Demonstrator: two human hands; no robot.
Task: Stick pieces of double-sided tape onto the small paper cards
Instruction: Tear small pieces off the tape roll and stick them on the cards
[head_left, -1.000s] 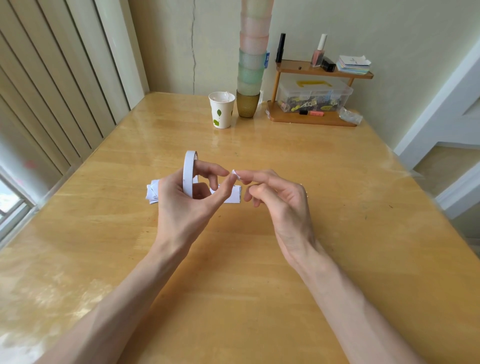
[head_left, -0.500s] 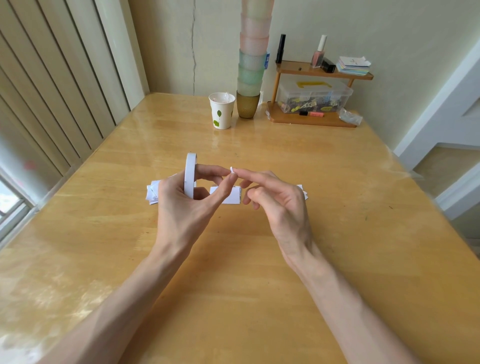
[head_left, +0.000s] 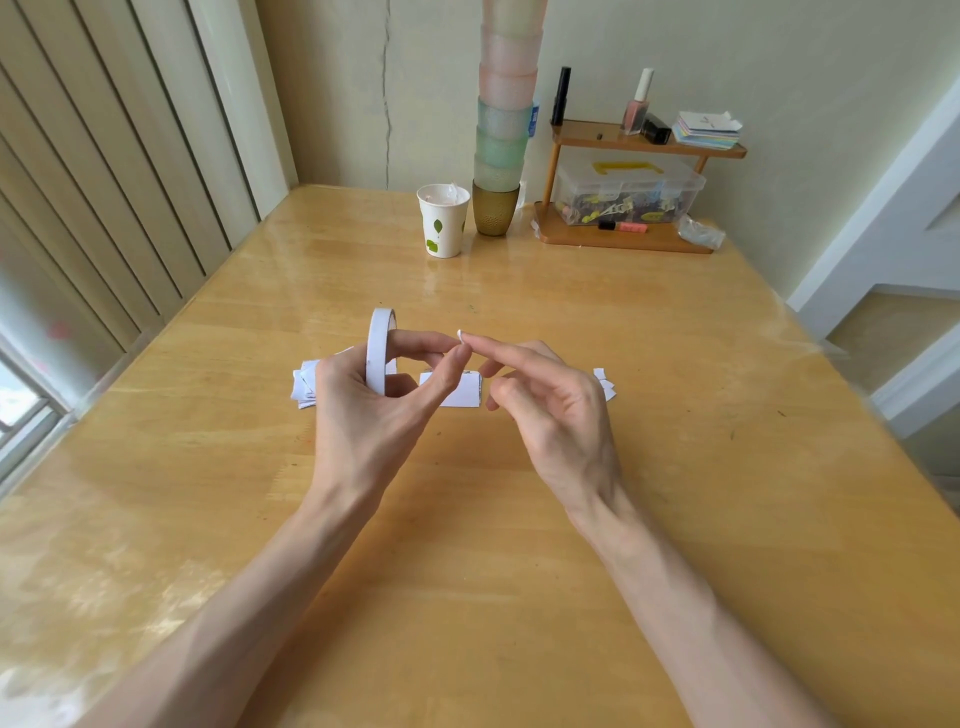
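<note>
— Tape roll (head_left: 381, 349), item one. Where?
— Standing on edge above the table (head_left: 467, 597), ringed on the left hand (head_left: 363, 421). The forefinger passes through its hole, the other fingers curl behind it, and the thumb reaches forward to meet the forefinger's tip.
— Right hand (head_left: 550, 415)?
— Raised beside the left. The forefinger is straight and the rest are loosely bent, clasping nothing.
— Tape piece (head_left: 460, 335)?
— One small white scrap, upright where the right forefinger's tip meets the left fingertips. Which finger it sticks to cannot be told.
— Cards?
— One white card (head_left: 460, 394) lies flat on the table just beyond the hands, partly hidden by the left thumb. A loose pile of cards (head_left: 303, 387) lies to its left and a few smaller paper bits (head_left: 604, 384) to its right. All three are apart from one another.
— Far end?
— A paper cup (head_left: 442, 221) with green leaf marks. Just right of it, a gold cup (head_left: 494, 209) carries a tall stack of cups (head_left: 506, 119), green below and pink above. Further right is a wooden shelf (head_left: 647, 144). A clear plastic box (head_left: 628, 189) and an orange marker (head_left: 623, 227) are on its lower level. A nail polish bottle (head_left: 638, 104), a black tube (head_left: 561, 96) and a stack of coloured notes (head_left: 706, 130) are on top.
</note>
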